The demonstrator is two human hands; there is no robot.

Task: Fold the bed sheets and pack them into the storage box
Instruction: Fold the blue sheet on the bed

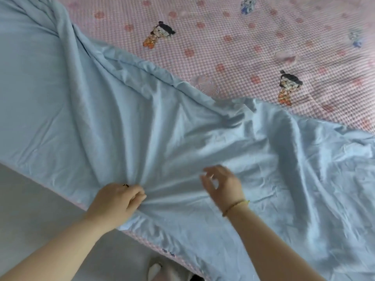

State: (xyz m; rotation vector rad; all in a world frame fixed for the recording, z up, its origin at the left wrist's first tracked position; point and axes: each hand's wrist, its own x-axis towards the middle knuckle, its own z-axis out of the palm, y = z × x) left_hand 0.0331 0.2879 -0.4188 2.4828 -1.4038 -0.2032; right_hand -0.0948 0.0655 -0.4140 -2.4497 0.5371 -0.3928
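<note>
Light blue sheet [142, 118] lies spread and rumpled across the bed, over a pink checked cover [253, 37] w/ cartoon figures. L hand [118, 201] is closed, pinching a bunch of the sheet near the bed edge; creases fan out from its fingers. R hand [221, 181], just to the R of it, is blurred, fingers spread and loosely curled over the sheet, gripping nothing; contact w/ the fabric can't be told. Thin cord bracelet [235, 206] on R wrist. Grey floor [40, 199] below L forearm.

sheet [142, 122] spread on the bed cover [253, 37], left hand [117, 201] gripping its near edge, right hand [223, 183] beside
</note>
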